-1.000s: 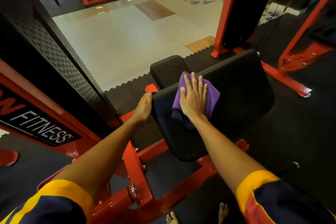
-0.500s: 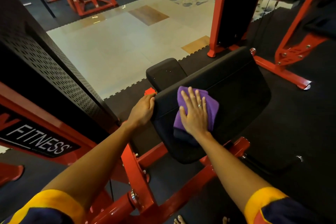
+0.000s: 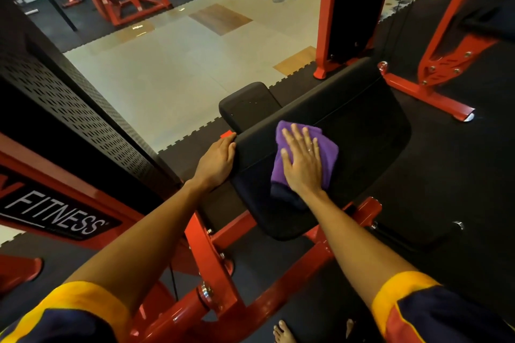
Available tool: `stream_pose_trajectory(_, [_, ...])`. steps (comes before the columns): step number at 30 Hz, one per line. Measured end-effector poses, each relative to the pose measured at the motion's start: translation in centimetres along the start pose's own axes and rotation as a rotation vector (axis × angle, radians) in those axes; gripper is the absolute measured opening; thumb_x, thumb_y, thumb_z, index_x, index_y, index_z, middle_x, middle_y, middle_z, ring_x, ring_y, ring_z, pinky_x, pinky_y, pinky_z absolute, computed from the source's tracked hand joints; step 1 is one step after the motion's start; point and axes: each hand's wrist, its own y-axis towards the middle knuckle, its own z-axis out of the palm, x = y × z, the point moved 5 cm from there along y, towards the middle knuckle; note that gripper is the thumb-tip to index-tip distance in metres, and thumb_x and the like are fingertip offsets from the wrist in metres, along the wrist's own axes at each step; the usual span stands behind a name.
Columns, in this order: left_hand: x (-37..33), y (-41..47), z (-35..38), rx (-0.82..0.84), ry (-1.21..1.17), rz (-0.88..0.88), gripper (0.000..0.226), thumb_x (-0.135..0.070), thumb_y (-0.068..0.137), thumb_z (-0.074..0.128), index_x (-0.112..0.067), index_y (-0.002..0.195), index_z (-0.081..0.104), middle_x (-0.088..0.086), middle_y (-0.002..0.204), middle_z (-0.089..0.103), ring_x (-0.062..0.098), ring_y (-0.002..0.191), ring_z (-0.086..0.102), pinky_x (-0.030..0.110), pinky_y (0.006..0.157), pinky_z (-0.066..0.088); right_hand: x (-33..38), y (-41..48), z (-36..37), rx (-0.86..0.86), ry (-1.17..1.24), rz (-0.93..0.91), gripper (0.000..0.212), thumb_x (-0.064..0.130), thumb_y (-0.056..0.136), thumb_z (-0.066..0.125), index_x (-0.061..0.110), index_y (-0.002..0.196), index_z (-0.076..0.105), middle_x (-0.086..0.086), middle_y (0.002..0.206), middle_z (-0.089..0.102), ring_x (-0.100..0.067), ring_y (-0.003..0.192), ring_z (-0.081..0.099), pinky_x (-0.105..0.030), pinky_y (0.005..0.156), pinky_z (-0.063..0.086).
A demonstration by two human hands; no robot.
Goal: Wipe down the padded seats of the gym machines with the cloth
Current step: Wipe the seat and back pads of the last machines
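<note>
The purple cloth (image 3: 330,157) lay flat on the padded seat (image 3: 362,136), directly beneath the right hand (image 3: 302,166), whose straight, spread fingers pressed it down, pointing toward 12 o'clock. At the cloth's 9 o'clock, the left hand (image 3: 217,160) gripped the seat's edge.

Middle of the cloth (image 3: 328,152) beneath the right hand (image 3: 302,166), fingers (image 3: 229,146) of the left hand (image 3: 216,163) partly behind the pad (image 3: 362,125)
</note>
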Motion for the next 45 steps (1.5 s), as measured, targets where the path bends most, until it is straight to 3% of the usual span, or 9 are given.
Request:
stream_pose_trajectory(4, [-0.9, 0.0, 0.0, -0.001, 0.078, 0.075, 0.051, -0.035, 0.111, 0.028, -0.021, 0.160, 0.025, 0.002, 0.162, 0.035, 0.020, 0.147, 0.032, 0.038, 0.119, 0.026, 4.1, -1.1, 1.8, -0.097, 0.053, 0.186, 0.059, 0.042, 0.105, 0.030, 0.021, 0.159, 0.023, -0.005, 0.167, 0.027, -0.029, 0.156, 0.021, -0.054, 0.126, 0.015])
stream_pose_trajectory(10, [-2.0, 0.8, -0.1, -0.024, 0.124, 0.180, 0.049, -0.027, 0.109, 0.036, -0.017, 0.158, 0.031, 0.006, 0.159, 0.039, 0.021, 0.145, 0.035, 0.034, 0.120, 0.023, 3.5, -6.5, 2.4, -0.024, -0.036, -0.204, 0.070, 0.052, 0.102, 0.046, 0.022, 0.162, 0.027, -0.003, 0.170, 0.021, -0.024, 0.158, 0.013, -0.052, 0.126, 0.015])
stream_pose_trajectory(14, [-3.9, 1.8, 0.4, 0.006, 0.168, 0.266, 0.050, -0.028, 0.110, 0.036, -0.017, 0.158, 0.029, 0.005, 0.163, 0.032, 0.023, 0.149, 0.030, 0.037, 0.122, 0.022, -1.4, -3.9, 0.7, -0.065, -0.050, 0.198, 0.077, 0.056, 0.101, 0.039, 0.020, 0.164, 0.015, -0.006, 0.171, 0.016, -0.025, 0.158, 0.012, -0.050, 0.128, 0.013])
stream_pose_trajectory(18, [-4.7, 1.9, 1.6, 0.007, 0.267, 0.374, 0.057, -0.030, 0.107, 0.042, -0.015, 0.159, 0.025, 0.006, 0.166, 0.024, 0.021, 0.153, 0.019, 0.032, 0.124, 0.004, 1.0, -3.8, 2.0, -0.126, 0.052, 0.495, 0.074, 0.054, 0.101, 0.021, 0.014, 0.162, 0.008, -0.008, 0.171, 0.013, -0.025, 0.158, 0.009, -0.050, 0.127, 0.011])
stream_pose_trajectory(24, [-5.2, 1.2, 3.1, 0.044, 0.420, 0.517, 0.060, -0.041, 0.104, 0.025, -0.014, 0.157, 0.032, 0.008, 0.164, 0.029, 0.022, 0.154, 0.020, 0.040, 0.127, 0.006, 3.6, -10.2, 3.6, -0.031, -0.111, 0.017, 0.069, 0.051, 0.105, 0.038, 0.016, 0.162, 0.024, -0.005, 0.169, 0.021, -0.023, 0.158, 0.013, -0.047, 0.128, 0.011])
stream_pose_trajectory(26, [-5.9, 0.8, 3.4, 0.070, 0.404, 0.569, 0.057, -0.037, 0.105, 0.024, -0.012, 0.156, 0.035, 0.009, 0.162, 0.034, 0.023, 0.153, 0.024, 0.039, 0.127, 0.008, 0.9, -10.9, 2.8, -0.007, -0.113, -0.004, 0.072, 0.054, 0.103, 0.043, 0.017, 0.162, 0.026, -0.003, 0.170, 0.021, -0.022, 0.158, 0.013, -0.048, 0.128, 0.012])
stream_pose_trajectory(32, [-8.3, -0.3, 4.5, 0.103, 0.462, 0.728, 0.055, -0.030, 0.103, 0.024, -0.014, 0.155, 0.037, 0.007, 0.161, 0.036, 0.021, 0.152, 0.025, 0.034, 0.125, 0.002, -3.1, -7.9, 2.1, -0.078, -0.050, 0.519, 0.067, 0.053, 0.103, 0.018, 0.023, 0.162, 0.007, -0.002, 0.171, 0.011, -0.024, 0.158, 0.008, -0.048, 0.128, 0.005])
stream_pose_trajectory(40, [-7.9, -1.2, 8.3, 0.163, 0.692, 0.710, 0.059, -0.041, 0.108, 0.022, -0.020, 0.162, 0.010, 0.003, 0.169, 0.007, 0.017, 0.156, -0.002, 0.038, 0.126, -0.008, -0.4, -16.6, 3.8, -0.085, -0.050, 0.271, 0.065, 0.047, 0.106, 0.034, 0.015, 0.161, 0.025, -0.007, 0.168, 0.026, -0.024, 0.157, 0.017, -0.051, 0.126, 0.019])
stream_pose_trajectory(45, [-7.9, -1.0, 9.0, 0.078, 0.729, 0.708, 0.060, -0.043, 0.108, 0.017, -0.020, 0.162, 0.009, 0.002, 0.169, 0.006, 0.017, 0.156, -0.001, 0.041, 0.127, -0.002, -4.9, -15.0, 3.6, -0.157, 0.183, 0.706, 0.069, 0.054, 0.102, 0.017, 0.021, 0.163, 0.017, -0.002, 0.171, 0.012, -0.022, 0.158, 0.003, -0.053, 0.128, 0.006])
